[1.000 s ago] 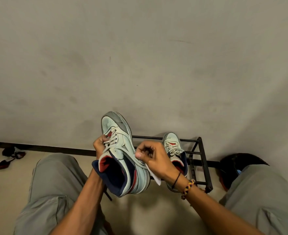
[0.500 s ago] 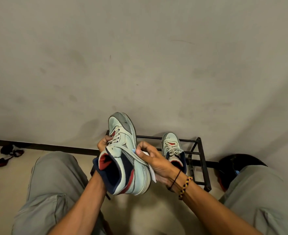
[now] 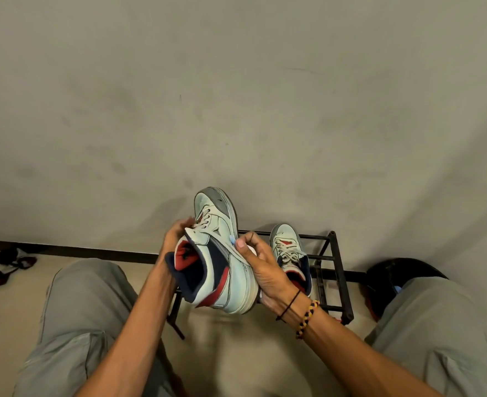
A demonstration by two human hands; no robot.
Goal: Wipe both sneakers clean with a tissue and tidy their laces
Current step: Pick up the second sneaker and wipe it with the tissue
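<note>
Pale mint leather sneaker gripped aloft by left hand; right hand pinching white tissue against its side. Matching sneaker on black metal rack's top edge, against grey plaster wall, beige floor.

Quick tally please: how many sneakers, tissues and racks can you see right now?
Pale mint sneakers with navy and red trim: 2, one in the hands, one on the rack
White tissue under the right hand: 1
Black metal shoe rack: 1
Total: 4
</note>
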